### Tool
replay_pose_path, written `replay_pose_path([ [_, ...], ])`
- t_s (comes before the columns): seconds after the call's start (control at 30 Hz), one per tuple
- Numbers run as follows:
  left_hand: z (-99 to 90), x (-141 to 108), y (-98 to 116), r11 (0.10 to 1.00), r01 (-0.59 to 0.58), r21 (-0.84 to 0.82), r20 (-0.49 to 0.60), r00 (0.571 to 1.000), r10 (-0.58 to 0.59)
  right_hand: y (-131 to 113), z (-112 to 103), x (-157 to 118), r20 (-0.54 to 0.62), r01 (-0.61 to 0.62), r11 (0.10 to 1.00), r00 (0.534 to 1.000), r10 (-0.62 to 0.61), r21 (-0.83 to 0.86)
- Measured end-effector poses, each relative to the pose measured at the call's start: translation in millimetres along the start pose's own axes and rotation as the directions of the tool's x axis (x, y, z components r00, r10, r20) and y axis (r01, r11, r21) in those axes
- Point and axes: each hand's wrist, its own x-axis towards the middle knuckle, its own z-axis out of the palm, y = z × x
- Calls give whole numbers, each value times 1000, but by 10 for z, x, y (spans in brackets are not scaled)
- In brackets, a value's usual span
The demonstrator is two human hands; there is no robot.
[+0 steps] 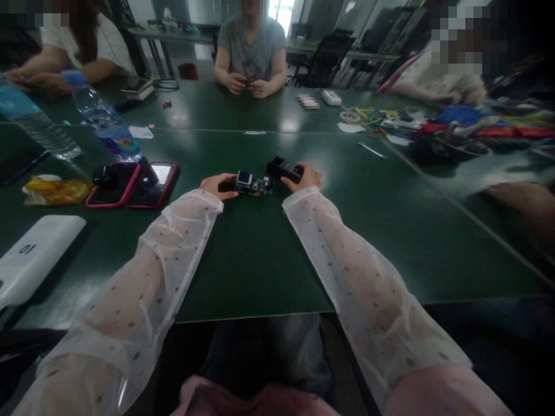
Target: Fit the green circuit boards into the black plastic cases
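My left hand [216, 187] is closed, thumb and fingers at the left end of a small green circuit board [259, 188] that carries a little square screen [245, 177]. A dark patch between those fingers is too small to make out. Just to the right, my right hand [307, 177] grips a black, box-like plastic case [284, 167] with a rectangular opening on top. Case and board are close together, low over the green table [260, 248]. Sheer white sleeves with dark stars cover both forearms.
Left of my hands are two pink-edged phones [150, 190], a yellow packet [56, 190], a white power bank [39, 260] and two water bottles [106, 124]. A wrench [372, 151] lies right, before a heap of cables [368, 115]. Several people sit around the table.
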Motion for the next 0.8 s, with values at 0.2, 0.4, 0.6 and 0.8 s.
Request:
replay_pose_path([
  [0.2, -4, 11, 10, 1000, 13, 28, 11, 1000, -13, 10, 6, 3, 10, 6, 999, 1000, -5, -39],
  [0.4, -14, 2, 34, 999, 18, 32, 16, 1000, -19, 57, 31, 18, -10, 32, 999, 999, -32, 8],
  [0.6, 8, 11, -6, 999, 30, 14, -5, 1000, -30, -15, -17, -21, 0, 10, 1000, 1000, -10, 9],
  [0.8, 1, 0, -10, 1000, 14, -11, -5, 1000, -14, -50, -43, -40, 8, 2, 1000, 1000, -2, -8],
])
